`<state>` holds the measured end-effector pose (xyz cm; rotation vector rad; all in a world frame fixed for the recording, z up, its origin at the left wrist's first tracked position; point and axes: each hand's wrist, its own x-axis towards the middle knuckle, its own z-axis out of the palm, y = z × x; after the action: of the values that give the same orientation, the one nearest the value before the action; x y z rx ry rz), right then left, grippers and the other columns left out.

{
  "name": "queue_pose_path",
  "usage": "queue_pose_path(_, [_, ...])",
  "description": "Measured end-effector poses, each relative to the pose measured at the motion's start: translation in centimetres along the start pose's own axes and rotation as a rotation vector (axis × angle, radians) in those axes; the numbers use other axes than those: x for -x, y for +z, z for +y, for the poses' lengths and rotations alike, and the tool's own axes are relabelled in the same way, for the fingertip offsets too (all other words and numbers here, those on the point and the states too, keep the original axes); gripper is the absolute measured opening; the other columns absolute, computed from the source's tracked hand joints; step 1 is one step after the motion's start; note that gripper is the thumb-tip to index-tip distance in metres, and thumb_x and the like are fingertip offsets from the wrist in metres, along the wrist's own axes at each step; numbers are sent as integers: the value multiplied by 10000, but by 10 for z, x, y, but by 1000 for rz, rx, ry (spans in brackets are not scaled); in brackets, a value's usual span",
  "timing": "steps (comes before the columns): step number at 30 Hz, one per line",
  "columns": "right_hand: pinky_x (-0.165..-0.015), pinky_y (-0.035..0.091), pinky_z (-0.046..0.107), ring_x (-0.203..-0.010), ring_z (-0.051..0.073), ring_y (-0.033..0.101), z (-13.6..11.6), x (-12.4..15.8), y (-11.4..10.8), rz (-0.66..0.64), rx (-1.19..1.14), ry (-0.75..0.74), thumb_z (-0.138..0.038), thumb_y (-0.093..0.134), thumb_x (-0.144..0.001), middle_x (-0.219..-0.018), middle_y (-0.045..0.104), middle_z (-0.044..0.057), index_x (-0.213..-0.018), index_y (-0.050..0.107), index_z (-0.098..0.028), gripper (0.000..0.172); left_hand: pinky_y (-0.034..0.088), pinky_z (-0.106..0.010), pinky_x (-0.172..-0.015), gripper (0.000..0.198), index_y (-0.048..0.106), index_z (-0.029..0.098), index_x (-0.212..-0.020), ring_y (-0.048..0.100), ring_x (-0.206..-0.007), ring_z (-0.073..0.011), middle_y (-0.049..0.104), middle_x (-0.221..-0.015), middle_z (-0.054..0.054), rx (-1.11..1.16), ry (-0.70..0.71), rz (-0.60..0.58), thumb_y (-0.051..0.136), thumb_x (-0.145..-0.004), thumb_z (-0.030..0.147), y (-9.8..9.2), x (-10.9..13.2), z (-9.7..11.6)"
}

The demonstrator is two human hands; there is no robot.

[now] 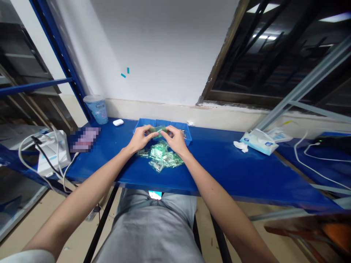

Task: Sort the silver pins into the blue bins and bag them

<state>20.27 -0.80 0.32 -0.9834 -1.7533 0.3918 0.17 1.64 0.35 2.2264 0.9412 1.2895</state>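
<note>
My left hand (142, 137) and my right hand (175, 138) are closed on opposite ends of a small green-tinted plastic bag (158, 129), thumbs toward each other. What the bag contains is too small to make out. Just below the hands lies a pile of shiny green-tinted plastic packets (164, 157), some with silvery metal pieces inside. Blue parts bins (187, 128) stand right behind the hands, partly covered by them. Small metal parts (184, 134) show in the right-hand bin.
On the blue table (219, 164), a tissue pack (259, 141) and a crumpled tissue (240, 146) lie to the right. At left are a patterned cup (97, 109), a white earbud case (118, 122), and a white power strip (55, 153) with cables. A wall borders the back.
</note>
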Motion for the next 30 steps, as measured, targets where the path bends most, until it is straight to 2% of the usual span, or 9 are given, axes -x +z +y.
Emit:
queue_pose_path(5, [-602, 448, 323, -582, 149, 552, -3, 4, 3, -6, -26, 34, -373, 634, -950, -899, 739, 35, -1133, 676, -244, 227, 483, -284, -680, 320, 662, 204, -1051, 625, -702, -164, 715, -813, -9, 49, -33, 51, 744, -880, 462, 1, 0, -2])
queue_pose_path(8, [-608, 488, 337, -597, 174, 613, -5, 5, 5, -6, -133, 62, -378, 599, -983, -769, 679, -5, -1230, 571, -275, 270, 461, -267, -631, 364, 607, 213, -1070, 578, -625, -144, 654, -720, 27, 92, -48, 93, 777, -856, 454, 2, 0, 1])
queue_pose_path(12, [-557, 468, 319, -546, 157, 598, -7, 6, 3, -15, -180, 86, -383, 579, -999, -672, 561, -53, -1111, 514, -292, 158, 491, -279, -706, 238, 655, 192, -883, 618, -732, -159, 696, -821, -16, 61, 13, 46, 696, -917, 425, 0, -1, 7])
queue_pose_path(16, [-619, 492, 321, -577, 152, 629, -9, 6, -2, -32, -166, 61, -294, 502, -1009, -686, 566, -48, -1030, 548, -274, 55, 510, -312, -796, 250, 704, 187, -966, 649, -843, -186, 734, -946, -46, 13, 14, 43, 547, -998, 379, -3, -1, 7])
queue_pose_path(20, [-647, 519, 323, -631, 153, 687, -7, 3, -4, -9, -152, 58, -144, 457, -937, -923, 700, 17, -1119, 593, -247, 249, 515, -334, -840, 243, 704, 189, -1044, 658, -918, -195, 731, -1043, -65, -15, 49, 42, 476, -971, 232, -4, -1, 0])
queue_pose_path(23, [-629, 522, 310, -683, 156, 712, -7, 1, -3, 10, -175, 43, -134, 484, -918, -1111, 727, 61, -1129, 621, -241, 274, 521, -315, -821, 215, 690, 196, -1089, 662, -972, -197, 723, -1112, -72, -4, 76, 51, 550, -928, 218, -4, -1, -2])
queue_pose_path(26, [-604, 487, 293, -676, 161, 689, -8, 0, -3, 14, -153, 27, -157, 554, -911, -960, 740, 34, -1068, 661, -235, 205, 512, -307, -802, 215, 684, 209, -1102, 650, -972, -202, 720, -1115, -64, -10, 75, 58, 650, -907, 292, -4, -2, 0])
queue_pose_path(28, [-606, 453, 294, -632, 155, 631, -10, 0, -4, 6, -105, 12, -242, 598, -945, -786, 704, 3, -960, 684, -230, 88, 484, -301, -752, 178, 682, 199, -994, 620, -854, -185, 709, -969, -40, -43, 55, 75, 663, -923, 362, -4, -1, 2])
queue_pose_path(30, [-599, 409, 298, -580, 144, 545, -11, 1, -5, 5, -51, 11, -355, 611, -979, -648, 623, -20, -846, 682, -225, 199, 423, -293, -665, 282, 619, 188, -796, 522, -684, -153, 612, -743, 2, -79, 29, 94, 659, -939, 429, -5, -1, 4])
